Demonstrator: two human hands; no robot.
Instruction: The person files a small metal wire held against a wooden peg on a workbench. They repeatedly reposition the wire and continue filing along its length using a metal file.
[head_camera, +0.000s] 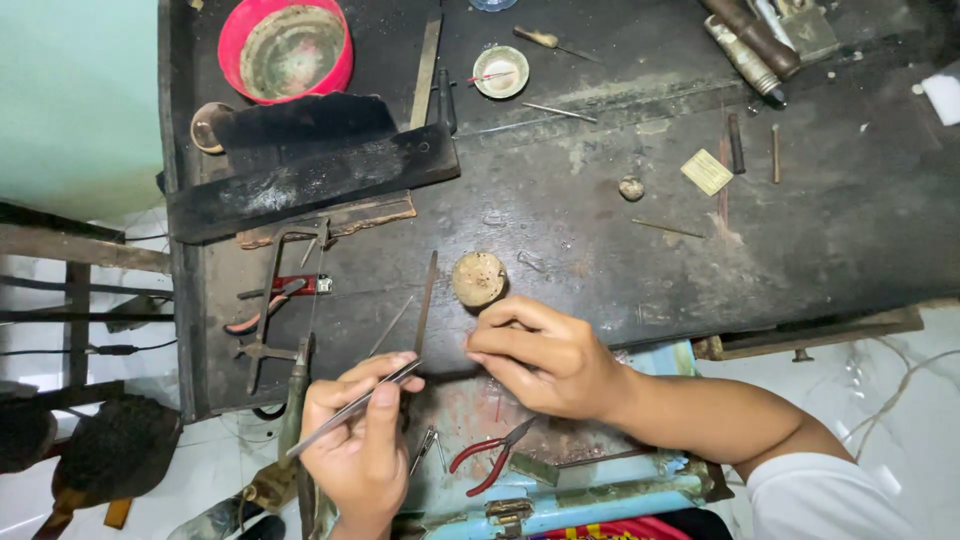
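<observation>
Left hand (358, 455) low at worktop (600, 220) front edge, grip clamped on thin metal tweezers (350, 408), tips angled up toward right hand (545, 360). Right hand's fingers pinched together just beside tweezer tips (whatever is pinched too small to tell). Round tarnished disc (478, 278) lies just beyond right hand. Red-handled pliers (490, 462) in tray below hands. Jeweller's saw frame (285, 290) left of them; red bowl (285, 48) far corner.

My dark, scratched wooden workbench (800, 230) stands over a white tiled floor (900, 400). At my left is a pale green wall (70, 100).
</observation>
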